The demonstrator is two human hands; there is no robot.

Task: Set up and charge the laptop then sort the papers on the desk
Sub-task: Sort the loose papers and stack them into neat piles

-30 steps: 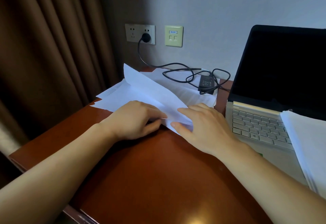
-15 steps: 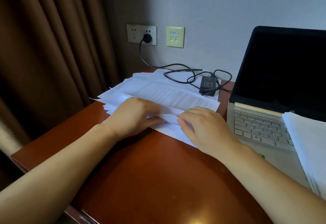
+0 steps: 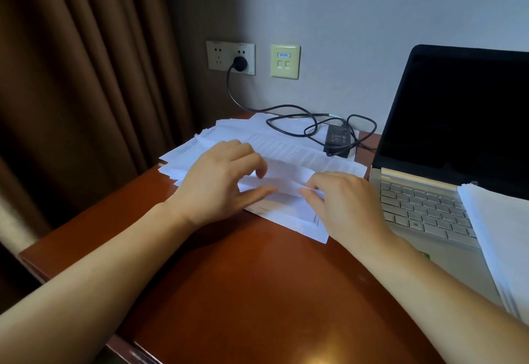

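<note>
Papers: loose papers (image 3: 289,149) lie fanned on the desk (image 3: 243,277) at 12 o'clock from the hands, their far end under the charger brick (image 3: 337,138).
Change: a second ago one sheet stood lifted with a corner in the air. Now it lies back on the pile, and only the near edge of the top sheet (image 3: 282,182) is raised between the hands.
Left hand: the left hand (image 3: 220,183) sits at 9 o'clock of that edge, thumb stretched along it and fingers arched over it. I cannot tell whether they grasp it.
Right hand: the right hand (image 3: 343,206), at 3 o'clock of the edge, is pinching it between thumb and forefinger.
Laptop: the laptop (image 3: 423,209) stands open at 3 o'clock, screen dark, with a stack of papers (image 3: 501,234) on its right side.
Power: the plug (image 3: 240,63) sits in the wall socket (image 3: 219,56) at 12 o'clock. Where the cable (image 3: 287,106) meets the laptop is hidden.
Meaning: the charging part looks done or nearly so and sorting is under way. This sheet is probably the next to go to the stack.
</note>
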